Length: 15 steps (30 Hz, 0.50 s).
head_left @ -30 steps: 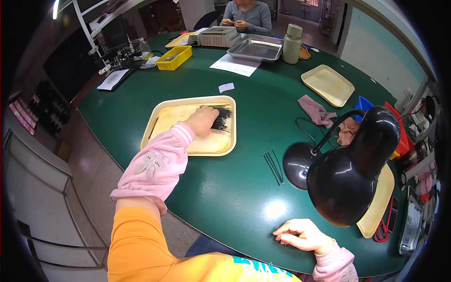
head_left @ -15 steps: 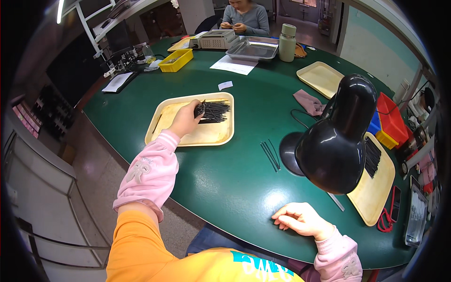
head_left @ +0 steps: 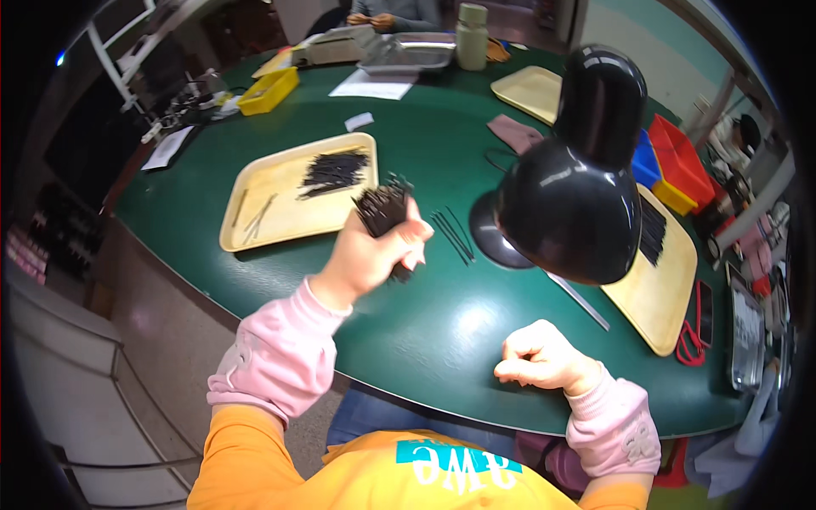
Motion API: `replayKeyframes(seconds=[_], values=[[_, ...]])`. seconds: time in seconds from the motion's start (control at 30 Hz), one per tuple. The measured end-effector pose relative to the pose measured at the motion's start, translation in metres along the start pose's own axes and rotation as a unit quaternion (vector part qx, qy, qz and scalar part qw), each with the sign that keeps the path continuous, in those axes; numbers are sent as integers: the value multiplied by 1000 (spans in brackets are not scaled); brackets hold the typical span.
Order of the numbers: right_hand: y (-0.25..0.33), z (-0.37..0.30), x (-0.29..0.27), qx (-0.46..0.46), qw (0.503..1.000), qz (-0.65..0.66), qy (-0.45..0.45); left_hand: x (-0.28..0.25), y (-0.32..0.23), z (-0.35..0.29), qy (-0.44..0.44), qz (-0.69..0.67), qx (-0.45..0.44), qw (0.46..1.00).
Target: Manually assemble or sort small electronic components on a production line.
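Note:
My left hand point(head_left: 367, 259) is closed round a thick bundle of thin black rods point(head_left: 384, 208), held above the table just right of the left cream tray point(head_left: 293, 229). The bundle's ends stick out past the fingers at top and bottom. More thin black rods point(head_left: 333, 172) lie in a pile in that tray, with a few separate ones at its left side. My right hand point(head_left: 541, 357) rests near the front edge with its fingers curled in, and nothing shows in it. Several loose black rods point(head_left: 452, 235) lie on the table between the bundle and the lamp.
A black desk lamp point(head_left: 565, 212) stands right of centre. Behind it are a cloth point(head_left: 514, 133) and another cream tray point(head_left: 529, 92). At the right lie a tray with black rods point(head_left: 654, 314), red-handled scissors point(head_left: 690, 344) and colored bins point(head_left: 680, 161). A person point(head_left: 399, 13) sits across the table.
My left hand has lifted the bundle out of the tray and moved right and nearer. My right hand's fingers have curled tighter. The whole view has shifted.

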State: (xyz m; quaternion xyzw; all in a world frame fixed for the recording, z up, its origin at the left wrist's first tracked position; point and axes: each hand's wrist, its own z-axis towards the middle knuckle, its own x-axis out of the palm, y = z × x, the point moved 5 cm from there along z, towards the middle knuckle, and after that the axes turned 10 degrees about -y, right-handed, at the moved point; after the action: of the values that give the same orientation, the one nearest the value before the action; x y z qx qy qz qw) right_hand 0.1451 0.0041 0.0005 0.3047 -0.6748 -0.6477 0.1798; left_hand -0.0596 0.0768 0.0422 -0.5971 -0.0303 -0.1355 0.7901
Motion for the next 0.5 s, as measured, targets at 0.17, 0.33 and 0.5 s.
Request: replayKeyframes(seconds=[0.17, 0.33, 0.5], values=[[14, -12, 12, -110, 990, -38, 75, 74, 24, -22, 114, -49, -7, 992], [23, -16, -28, -333, 870, -129, -340, 91, 61, -39, 181, -30, -30, 983], [52, -12, -8, -433, 768, -365, -299, 93, 55, -36, 173, 10, 37, 984]])
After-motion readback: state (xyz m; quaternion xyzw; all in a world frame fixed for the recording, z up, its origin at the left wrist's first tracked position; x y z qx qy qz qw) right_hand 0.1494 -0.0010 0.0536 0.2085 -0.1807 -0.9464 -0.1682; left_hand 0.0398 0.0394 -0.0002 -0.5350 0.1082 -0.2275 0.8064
